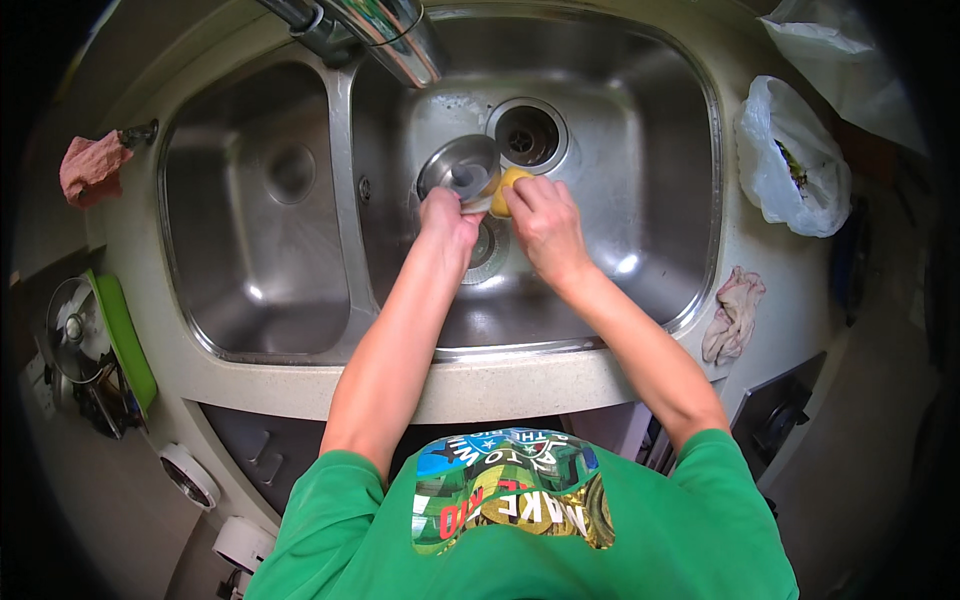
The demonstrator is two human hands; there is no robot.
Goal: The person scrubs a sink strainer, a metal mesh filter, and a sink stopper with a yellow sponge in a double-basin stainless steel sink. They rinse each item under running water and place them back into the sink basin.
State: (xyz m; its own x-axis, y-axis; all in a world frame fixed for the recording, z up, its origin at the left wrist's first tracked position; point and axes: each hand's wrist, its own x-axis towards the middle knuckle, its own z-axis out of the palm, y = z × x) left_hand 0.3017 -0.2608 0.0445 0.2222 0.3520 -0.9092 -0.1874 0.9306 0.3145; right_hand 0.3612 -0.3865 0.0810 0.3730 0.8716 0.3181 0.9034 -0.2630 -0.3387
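Note:
My left hand [448, 214] grips the near rim of a small stainless steel bowl [442, 161], which is tilted over the right basin [600, 247] of the sink. Between the fingers of my right hand [544, 214] is a yellow sponge [504, 196], held against the bowl's right side. Below my hands, a round, partly hidden strainer or dish [484, 251] rests on the basin floor. Just beyond the sponge lies the open drain [529, 136]. The bowl's inside is shiny, and its underside is hidden.
A chrome faucet [394, 41] reaches over the divider from the back. The left basin [247, 210] adjoins. On the right counter are a plastic bag [787, 165] with scraps and a crumpled cloth [735, 315]. To the left are a pink cloth [94, 169] and a green rack [124, 337] with a glass lid.

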